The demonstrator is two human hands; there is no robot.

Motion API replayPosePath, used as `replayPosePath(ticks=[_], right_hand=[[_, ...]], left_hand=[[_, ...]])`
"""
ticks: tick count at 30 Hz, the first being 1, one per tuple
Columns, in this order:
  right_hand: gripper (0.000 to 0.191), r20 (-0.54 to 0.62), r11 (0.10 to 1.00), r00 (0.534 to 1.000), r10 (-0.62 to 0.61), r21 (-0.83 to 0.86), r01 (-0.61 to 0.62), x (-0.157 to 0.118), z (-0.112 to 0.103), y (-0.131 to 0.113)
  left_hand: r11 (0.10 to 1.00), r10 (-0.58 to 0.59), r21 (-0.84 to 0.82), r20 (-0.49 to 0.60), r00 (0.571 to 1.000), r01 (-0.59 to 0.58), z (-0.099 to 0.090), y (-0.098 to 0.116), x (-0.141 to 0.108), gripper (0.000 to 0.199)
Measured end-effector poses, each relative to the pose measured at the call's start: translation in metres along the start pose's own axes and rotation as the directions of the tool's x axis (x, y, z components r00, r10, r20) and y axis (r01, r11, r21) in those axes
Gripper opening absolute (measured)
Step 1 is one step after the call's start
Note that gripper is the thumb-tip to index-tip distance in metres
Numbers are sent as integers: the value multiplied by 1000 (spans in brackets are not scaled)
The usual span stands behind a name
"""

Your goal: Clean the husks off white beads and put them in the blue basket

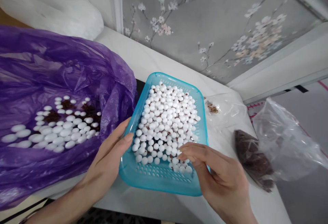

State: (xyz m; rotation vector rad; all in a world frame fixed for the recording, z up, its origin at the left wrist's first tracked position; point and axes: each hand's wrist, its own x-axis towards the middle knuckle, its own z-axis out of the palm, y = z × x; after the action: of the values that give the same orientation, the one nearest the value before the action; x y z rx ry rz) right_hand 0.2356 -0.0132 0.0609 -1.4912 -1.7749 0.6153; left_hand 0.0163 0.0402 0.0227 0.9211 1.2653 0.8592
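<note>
A translucent blue plastic basket (164,184) with a slotted bottom holds a mass of small white balls (166,118). Dark reddish-brown bits show between them. My left hand (112,152) grips the basket's left rim, thumb on top and fingers underneath. Over the lower right part of the balls, my right hand (217,172) has its thumb and fingertips pinched together. Whatever lies between those fingertips, if anything, is hidden. A tiny shiny spot shows just above the index finger.
At left, an open purple plastic bag (110,67) contains more white balls and dark brown clumps. A clear bag of dark brown material (253,159) lies at right, near another clear bag (225,108) with brown crumbs. A floral panel (205,19) stands behind the white table (123,50).
</note>
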Motion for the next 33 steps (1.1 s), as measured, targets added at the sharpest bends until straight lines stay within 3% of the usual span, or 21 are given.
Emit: replayPosePath(ticks=[4,8,16,33], right_hand=[[24,48,948,978,204,241,-210,2,2,-1],[24,102,884,958,267,370,-286,2,2,-4],[26,88,894,975,204,389,-223,1,-1,-4],[28,22,961,993,117,249,-119,4,1,-1]], left_hand=[[999,-21,26,-8,1000,21,0,2,0,56],[999,-31,38,-38,999,32,3,6,-1,56],[996,-82,36,-128,988,87,13,19,-4,59],[997,-58,42,-121,991,63,12,16,-4,61]])
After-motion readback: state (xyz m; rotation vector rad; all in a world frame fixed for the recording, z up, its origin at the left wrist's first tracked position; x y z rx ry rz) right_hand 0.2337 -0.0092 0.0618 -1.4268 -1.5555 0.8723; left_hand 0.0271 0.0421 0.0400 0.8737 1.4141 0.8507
